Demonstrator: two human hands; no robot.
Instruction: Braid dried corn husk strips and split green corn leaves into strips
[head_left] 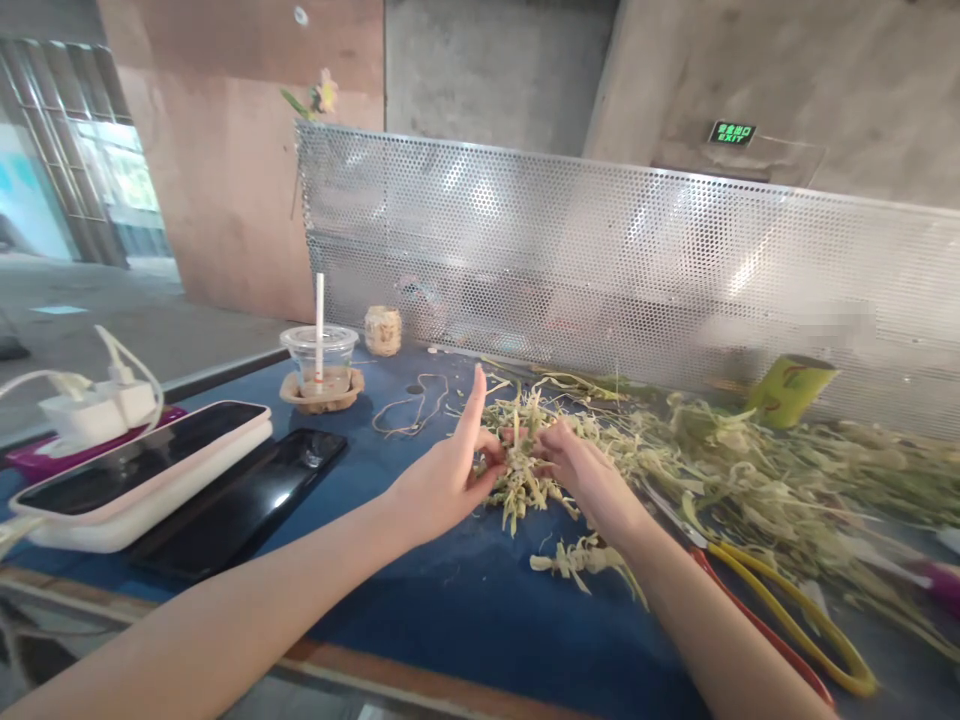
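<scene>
My left hand (450, 470) pinches a bunch of pale yellow-green plant strips (521, 470) with thumb and lower fingers, while its index finger points straight up. My right hand (577, 465) grips the same bunch from the other side, fingers curled into it. The bunch rests on the blue table top (465, 600). A small loose clump of strips (574, 558) lies just in front of my right wrist.
More strips (757, 480) spread right. Scissors with yellow and red handles (780, 610) lie by my right forearm. At left lie two phones (142, 465) (247, 495), a charger (94, 405), a plastic cup with straw (321, 365), a small jar (382, 330), string (412, 410). A perforated metal screen (637, 270) backs the table; a green cup (791, 388) lies tipped.
</scene>
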